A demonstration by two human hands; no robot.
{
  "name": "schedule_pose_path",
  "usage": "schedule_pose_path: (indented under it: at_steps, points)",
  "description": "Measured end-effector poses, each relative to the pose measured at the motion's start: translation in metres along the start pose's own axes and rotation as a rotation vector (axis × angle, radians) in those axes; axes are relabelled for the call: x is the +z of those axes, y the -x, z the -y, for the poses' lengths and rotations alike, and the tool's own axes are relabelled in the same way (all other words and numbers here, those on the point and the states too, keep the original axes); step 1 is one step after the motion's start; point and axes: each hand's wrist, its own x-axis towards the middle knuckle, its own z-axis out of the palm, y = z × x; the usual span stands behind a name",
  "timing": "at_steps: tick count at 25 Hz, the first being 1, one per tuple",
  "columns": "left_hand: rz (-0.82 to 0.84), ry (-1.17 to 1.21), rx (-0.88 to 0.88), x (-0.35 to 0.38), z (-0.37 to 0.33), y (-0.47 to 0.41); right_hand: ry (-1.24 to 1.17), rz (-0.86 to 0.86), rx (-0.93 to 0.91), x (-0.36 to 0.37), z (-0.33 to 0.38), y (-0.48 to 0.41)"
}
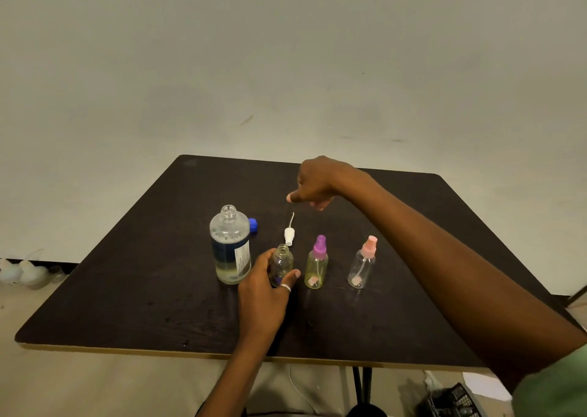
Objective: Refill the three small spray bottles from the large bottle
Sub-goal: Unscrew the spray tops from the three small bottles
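The large clear bottle stands uncapped at the table's middle left, partly full of liquid. Its blue cap lies just behind it. My left hand grips a small spray bottle whose neck is open. This bottle's white pump head lies on the table right behind it, its thin tube pointing away from me. My right hand hovers just above that tube, fingers loosely apart and holding nothing. Two more small bottles stand to the right: a yellowish one with a purple pump and a clear one with a pink pump.
All of this is on a dark square table in front of a pale wall. A few pale bottles are on the floor at far left. A dark keyboard-like object lies on the floor at lower right.
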Motion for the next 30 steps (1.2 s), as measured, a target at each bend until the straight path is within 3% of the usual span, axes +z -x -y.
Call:
schedule_pose_path:
  at_steps: [7, 23, 27, 30]
  points:
    - [0.009, -0.039, 0.019, -0.001, -0.003, 0.001, 0.078, 0.069, -0.166, 0.015, -0.010, 0.066]
    - [-0.034, -0.107, -0.049, 0.003, -0.005, 0.019, 0.071, -0.022, -0.215, 0.052, -0.017, 0.067]
    - [-0.134, -0.180, 0.181, 0.012, -0.020, 0.057, 0.086, -0.018, -0.185, 0.053, -0.020, 0.069]
    - [-0.058, -0.194, 0.319, 0.029, -0.034, 0.069, 0.093, -0.020, -0.178, 0.053, -0.021, 0.076]
